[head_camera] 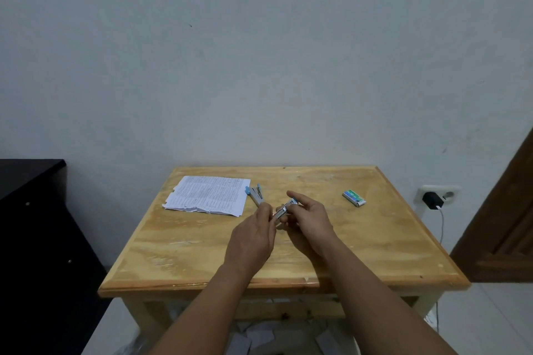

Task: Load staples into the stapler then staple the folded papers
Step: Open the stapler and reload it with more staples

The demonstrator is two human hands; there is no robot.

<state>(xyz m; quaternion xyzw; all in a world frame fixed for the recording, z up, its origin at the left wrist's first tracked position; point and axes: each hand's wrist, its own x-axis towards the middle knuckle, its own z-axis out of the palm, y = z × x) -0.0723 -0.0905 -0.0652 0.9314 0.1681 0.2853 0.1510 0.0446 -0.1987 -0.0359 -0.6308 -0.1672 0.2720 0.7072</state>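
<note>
The small grey stapler [256, 196] with light blue tips is swung open above the middle of the wooden table [202, 245]. My left hand [251, 239] grips it near the hinge, and its upper arm points back-left toward the papers. My right hand [308, 220] pinches the shiny metal magazine [283, 209] between thumb and fingers. Whether a strip of staples lies under those fingers I cannot tell. The folded printed papers [209, 194] lie flat at the back left of the table. A green and white staple box [354, 198] lies at the back right, apart from both hands.
A black cabinet [31, 239] stands close to the table's left side. On the right, a wall socket with a black charger [431, 199] and its cable hangs beside a brown wooden door [507, 225]. Scraps of paper lie on the floor under the table.
</note>
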